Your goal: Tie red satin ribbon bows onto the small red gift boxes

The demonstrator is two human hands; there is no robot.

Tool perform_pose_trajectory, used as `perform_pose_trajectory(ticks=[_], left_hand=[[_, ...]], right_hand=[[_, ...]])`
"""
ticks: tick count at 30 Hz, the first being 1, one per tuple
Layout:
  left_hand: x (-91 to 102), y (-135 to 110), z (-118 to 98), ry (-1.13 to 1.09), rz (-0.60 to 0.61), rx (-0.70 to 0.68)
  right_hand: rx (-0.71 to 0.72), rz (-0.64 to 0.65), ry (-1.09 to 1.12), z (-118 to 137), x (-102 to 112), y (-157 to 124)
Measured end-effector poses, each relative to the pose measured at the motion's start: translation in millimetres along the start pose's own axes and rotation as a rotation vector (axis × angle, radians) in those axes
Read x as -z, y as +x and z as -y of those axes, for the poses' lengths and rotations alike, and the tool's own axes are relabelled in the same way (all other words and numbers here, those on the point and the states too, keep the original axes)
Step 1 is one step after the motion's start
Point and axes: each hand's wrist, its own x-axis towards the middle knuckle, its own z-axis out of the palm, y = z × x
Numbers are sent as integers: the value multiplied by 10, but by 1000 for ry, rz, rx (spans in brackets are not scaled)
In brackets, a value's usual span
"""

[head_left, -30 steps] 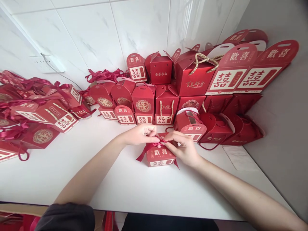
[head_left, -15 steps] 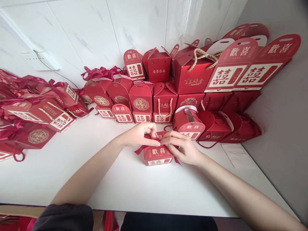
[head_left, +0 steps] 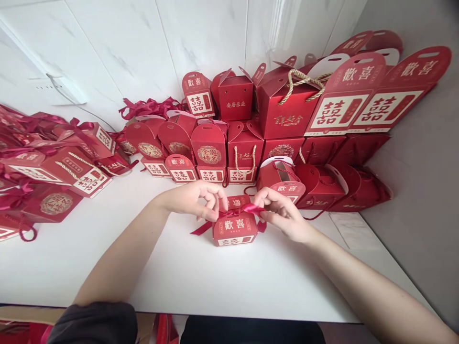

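A small red gift box with white characters stands on the white table in front of me. A dark red ribbon runs across its top, with loose tails hanging at the left and right sides. My left hand pinches the ribbon's left loop just above the box. My right hand pinches the right loop, and the ribbon is stretched between the two hands.
Rows of red gift boxes are stacked against the tiled wall at the back. Large flat red boxes lean at the right. More red boxes with ribbons lie piled on the left. A white paper sheet lies near the right.
My hands have drawn apart, pulling the ribbon loops outward over the box. Before, they were close together over the knot.
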Motion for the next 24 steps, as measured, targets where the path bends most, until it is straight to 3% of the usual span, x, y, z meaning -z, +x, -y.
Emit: perform_pose_trajectory(ticks=[2,6,10,14,18,24], left_hand=[[61,-60,-37,26,-38,43],[48,-90,-117,292,-231,211],[-43,-79,-152,425,-229,279],[-106,-108,-177,437,-234,369],[-117,-101,-171,375,-161,329],[-93,-14,-80,131,-77,203]], right_hand=[[-58,63,50,76,56,-5],[-187,72,-159,236,76,18],[-278,188,-264,264,23,32],[-362,165,-295,207,2,15],[-463,215,-182,194,12,2],[-404,125,-98,161,-36,37]])
